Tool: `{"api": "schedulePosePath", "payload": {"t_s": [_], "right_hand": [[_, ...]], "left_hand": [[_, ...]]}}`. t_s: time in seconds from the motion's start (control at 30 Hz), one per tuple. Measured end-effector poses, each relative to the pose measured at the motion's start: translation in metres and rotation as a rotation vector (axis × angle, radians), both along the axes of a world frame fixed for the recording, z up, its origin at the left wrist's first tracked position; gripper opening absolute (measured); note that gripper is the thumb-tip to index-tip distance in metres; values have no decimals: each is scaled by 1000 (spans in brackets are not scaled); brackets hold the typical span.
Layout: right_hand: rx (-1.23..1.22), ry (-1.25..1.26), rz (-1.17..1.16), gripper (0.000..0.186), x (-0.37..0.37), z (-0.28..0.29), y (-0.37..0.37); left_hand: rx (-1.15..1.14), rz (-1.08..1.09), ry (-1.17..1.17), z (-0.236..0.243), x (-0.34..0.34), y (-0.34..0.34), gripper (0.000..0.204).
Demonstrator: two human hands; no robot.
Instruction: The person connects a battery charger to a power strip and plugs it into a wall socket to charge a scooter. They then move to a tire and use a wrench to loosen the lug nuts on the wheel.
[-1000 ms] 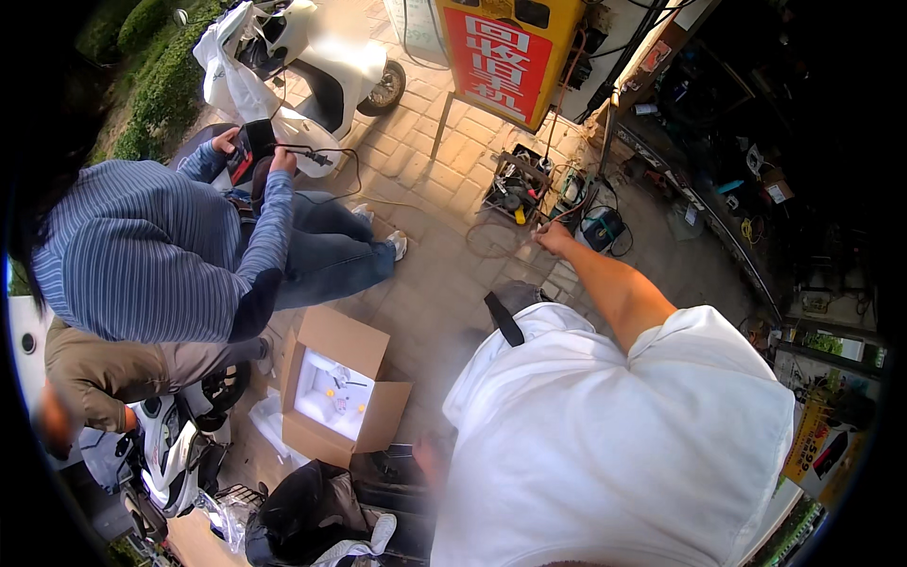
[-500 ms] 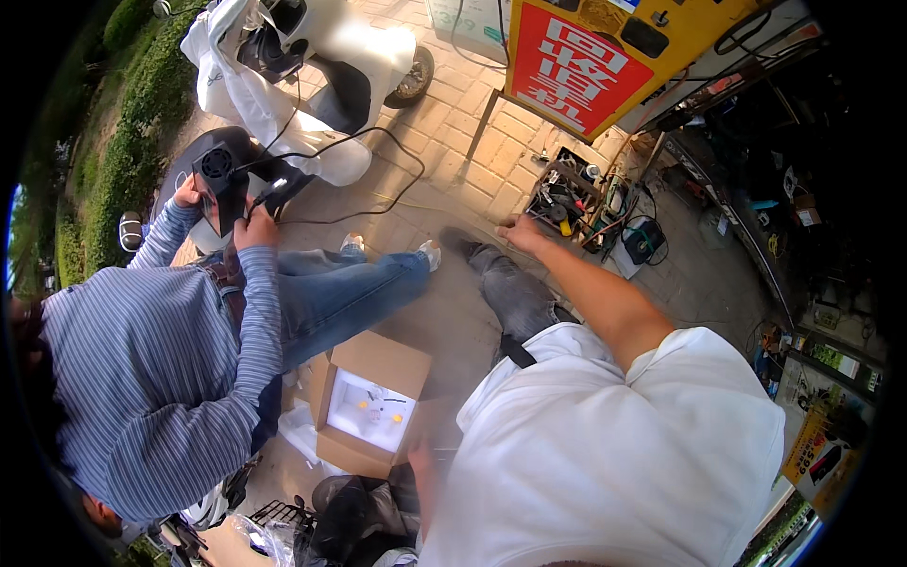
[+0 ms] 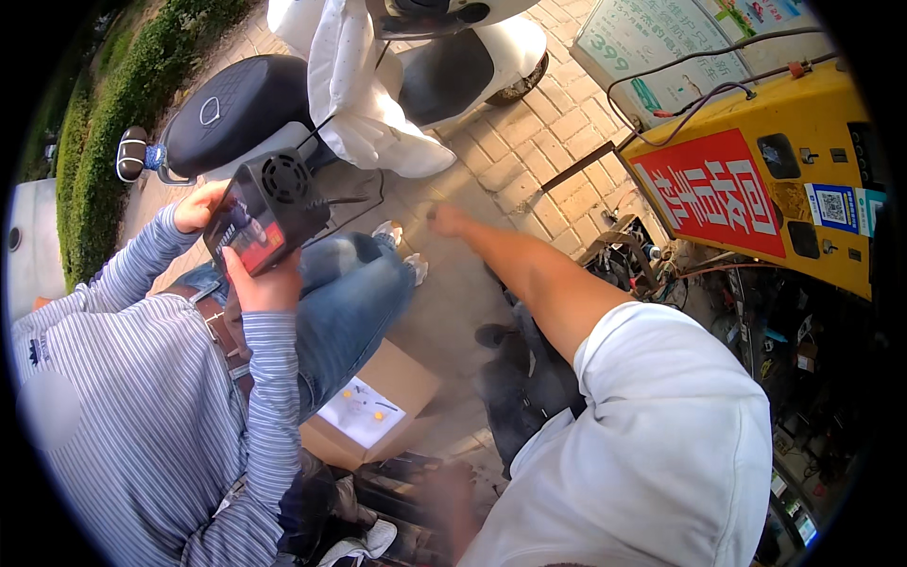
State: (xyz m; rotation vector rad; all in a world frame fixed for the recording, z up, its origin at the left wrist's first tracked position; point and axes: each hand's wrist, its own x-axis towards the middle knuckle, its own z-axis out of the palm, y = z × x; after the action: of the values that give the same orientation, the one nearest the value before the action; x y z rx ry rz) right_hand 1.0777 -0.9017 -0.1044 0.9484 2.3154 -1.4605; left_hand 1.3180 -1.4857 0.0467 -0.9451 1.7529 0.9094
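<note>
My right hand point(image 3: 448, 221) is stretched out over the pavement, near the other person's shoes point(image 3: 404, 253); its fingers are blurred, and no object shows in it. Low in the view my left hand point(image 3: 452, 487) is smeared by motion beside an open cardboard box point(image 3: 416, 373), apart from it. White foam point(image 3: 362, 413) with small yellow parts fills the box. On the left, a person in a striped shirt point(image 3: 151, 397) grips a black box-shaped device point(image 3: 274, 203) with a round fan grille, a coloured front and a cable, using both hands.
A scooter with a black seat point(image 3: 241, 109) and white cover point(image 3: 354, 104) stands beyond that person. At right are a yellow cabinet point(image 3: 831, 123) with a red sign, and a tool tray point(image 3: 614, 260). Cables hang by a white board point(image 3: 652, 57). A hedge point(image 3: 123, 123) lines the left.
My view has shifted, and my right hand now appears farther left, away from the tool tray. The other person's device has turned, showing its coloured front. My left hand has become more blurred.
</note>
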Motion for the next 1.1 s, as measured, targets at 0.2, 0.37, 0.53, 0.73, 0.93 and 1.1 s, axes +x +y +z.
{"api": "schedulePosePath", "payload": {"t_s": [0.2, 0.37, 0.53, 0.73, 0.93, 1.1], "right_hand": [[14, 36, 46, 41, -73, -122, -17], [480, -9, -27, 40, -139, -307, 89], [591, 221, -152, 37, -218, -353, 72], [417, 413, -262, 33, -216, -307, 92], [-46, 802, -480, 30, -162, -156, 129], [-377, 995, -466, 26, -139, -5, 123]], "left_hand": [[-103, 62, -64, -124, 40, -38, 32], [-126, -74, -47, -208, -14, 18, 33], [-95, 58, 80, -362, 10, -41, 42], [-62, 145, 193, -435, 3, -56, 44], [-1, 96, 92, -336, -17, -42, 37], [88, 92, 57, -230, -12, -72, 32]]}}
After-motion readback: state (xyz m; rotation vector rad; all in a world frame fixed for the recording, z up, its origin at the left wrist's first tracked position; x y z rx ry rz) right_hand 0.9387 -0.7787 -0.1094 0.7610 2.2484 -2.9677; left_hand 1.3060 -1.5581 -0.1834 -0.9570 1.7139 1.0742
